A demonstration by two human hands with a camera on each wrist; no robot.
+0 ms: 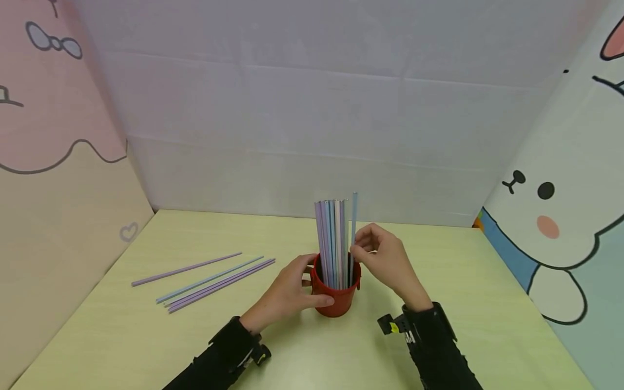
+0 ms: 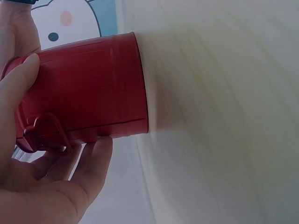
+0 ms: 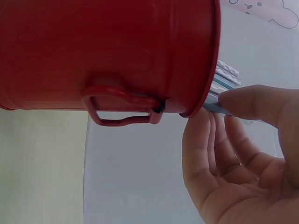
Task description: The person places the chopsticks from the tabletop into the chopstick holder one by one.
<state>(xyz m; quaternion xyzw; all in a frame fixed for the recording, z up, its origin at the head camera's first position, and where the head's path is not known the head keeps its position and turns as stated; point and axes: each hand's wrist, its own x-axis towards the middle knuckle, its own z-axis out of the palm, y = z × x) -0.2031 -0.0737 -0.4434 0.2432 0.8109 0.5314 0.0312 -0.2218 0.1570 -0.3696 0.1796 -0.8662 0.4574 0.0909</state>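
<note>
A small red metal bucket [image 1: 336, 304] with side handles stands upright on the table, packed with thin pastel straws [image 1: 327, 244] in purple, blue and white. My left hand [image 1: 291, 290] grips it from the left, thumb across the front and fingers around the far side. Over the right rim, my right hand [image 1: 385, 257] pinches a light blue straw [image 1: 354, 214] between thumb and fingers. That straw rises higher than the others, its lower part inside the bucket. In the right wrist view the thumb [image 3: 247, 100] presses it close to the rim.
Left of the bucket several loose straws lie slanted on the pale yellow table [image 1: 234, 346]: one purple straw [image 1: 185, 269] apart, a blue straw [image 1: 209, 279] and purple straws [image 1: 221, 286] close together. A white backdrop [image 1: 292, 108] rises behind, with printed cartoon panels at both sides.
</note>
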